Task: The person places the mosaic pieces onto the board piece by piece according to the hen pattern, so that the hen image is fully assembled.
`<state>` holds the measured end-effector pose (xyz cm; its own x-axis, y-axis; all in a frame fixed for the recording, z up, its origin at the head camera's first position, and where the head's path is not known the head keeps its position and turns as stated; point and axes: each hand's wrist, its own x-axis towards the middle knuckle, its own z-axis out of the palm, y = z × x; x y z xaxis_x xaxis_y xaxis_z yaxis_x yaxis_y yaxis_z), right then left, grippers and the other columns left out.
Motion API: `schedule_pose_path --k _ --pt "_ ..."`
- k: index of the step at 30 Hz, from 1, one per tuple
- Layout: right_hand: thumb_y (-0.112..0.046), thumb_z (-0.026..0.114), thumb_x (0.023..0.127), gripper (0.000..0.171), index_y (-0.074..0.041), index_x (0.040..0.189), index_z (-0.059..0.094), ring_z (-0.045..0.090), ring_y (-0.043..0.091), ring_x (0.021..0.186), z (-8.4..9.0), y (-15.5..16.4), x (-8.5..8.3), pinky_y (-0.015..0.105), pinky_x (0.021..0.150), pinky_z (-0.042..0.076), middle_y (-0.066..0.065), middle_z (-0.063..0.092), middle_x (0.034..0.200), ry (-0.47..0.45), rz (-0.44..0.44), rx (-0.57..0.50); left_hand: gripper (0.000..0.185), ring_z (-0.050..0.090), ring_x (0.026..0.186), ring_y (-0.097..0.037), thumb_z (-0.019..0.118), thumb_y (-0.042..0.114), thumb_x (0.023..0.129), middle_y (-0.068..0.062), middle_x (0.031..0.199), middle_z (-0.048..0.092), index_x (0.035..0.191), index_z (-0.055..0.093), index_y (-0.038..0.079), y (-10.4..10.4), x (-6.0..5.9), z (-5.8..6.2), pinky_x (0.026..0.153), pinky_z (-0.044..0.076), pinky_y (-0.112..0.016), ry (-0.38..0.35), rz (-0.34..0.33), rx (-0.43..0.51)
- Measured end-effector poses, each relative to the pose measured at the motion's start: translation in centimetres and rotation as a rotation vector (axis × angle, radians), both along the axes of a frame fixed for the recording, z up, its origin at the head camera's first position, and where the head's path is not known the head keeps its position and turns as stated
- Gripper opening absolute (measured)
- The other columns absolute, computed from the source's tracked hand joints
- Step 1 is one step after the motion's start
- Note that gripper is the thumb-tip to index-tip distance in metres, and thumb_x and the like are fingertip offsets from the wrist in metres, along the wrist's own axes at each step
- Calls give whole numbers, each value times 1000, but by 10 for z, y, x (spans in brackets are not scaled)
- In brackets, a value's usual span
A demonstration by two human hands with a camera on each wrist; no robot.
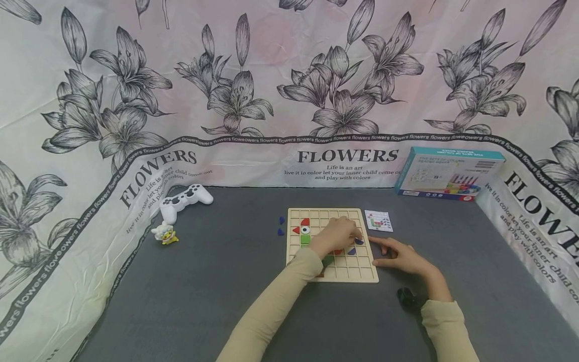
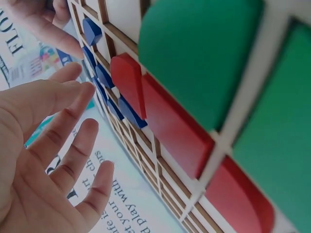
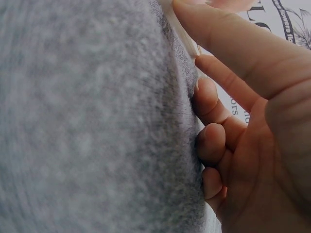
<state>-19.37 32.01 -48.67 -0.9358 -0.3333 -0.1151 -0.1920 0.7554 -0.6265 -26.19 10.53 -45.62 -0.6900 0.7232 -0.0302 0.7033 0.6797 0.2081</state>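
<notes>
A wooden grid board [image 1: 353, 275] lies on the table with coloured pieces in its cells. My left hand [image 1: 336, 235] reaches across it, fingers loosely extended. In the left wrist view its thumb and forefinger tips come close together beside the blue pieces [image 2: 104, 76], with no piece visible between them. Red pieces [image 2: 177, 128] and green pieces [image 2: 194, 53] sit nearer that wrist. My right hand [image 1: 402, 256] rests at the board's right edge, with thumb and forefinger tips against the edge and the other fingers bent. A green square [image 1: 305, 240] and an eye tile [image 1: 305, 230] lie at the board's left.
Two loose blue pieces [image 1: 281, 226] lie left of the board. A pattern card [image 1: 379, 221] is at its upper right. Farther back stands a box [image 1: 448, 173]. A white game controller [image 1: 186, 201] and a small figurine [image 1: 165, 234] are on the left; a black object [image 1: 406, 297] lies near my right wrist.
</notes>
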Motion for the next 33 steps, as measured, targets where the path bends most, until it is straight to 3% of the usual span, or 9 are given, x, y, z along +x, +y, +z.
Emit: schedule_pose_path --k 7,16,26,33 --pt "-42 71 78 69 -19 138 46 35 8 63 1 -1 1 24 54 27 0 42 87 3 -6 1 22 51 104 -12 56 23 93 11 110 61 108 69 32 -16 4 3 88 42 -33 5 25 22" --pt "-43 71 78 69 -20 138 45 36 9 64 0 -1 1 24 55 27 0 42 87 2 -8 14 20 50 107 -17 59 21 91 9 118 61 106 70 27 -50 4 2 91 39 -39 -53 90 138" --pt "-43 72 77 69 -20 137 46 35 9 63 2 -2 1 24 55 26 -1 43 87 6 -16 11 20 51 105 -19 58 20 91 5 113 63 107 70 24 -97 2 -3 95 37 -44 -84 203 223" --pt "-43 72 77 69 -20 137 47 35 9 63 1 -2 2 24 55 27 -1 42 87 12 -19 17 18 51 104 -24 59 19 91 0 110 62 105 71 20 -130 1 -4 95 35 -51 -66 286 279"
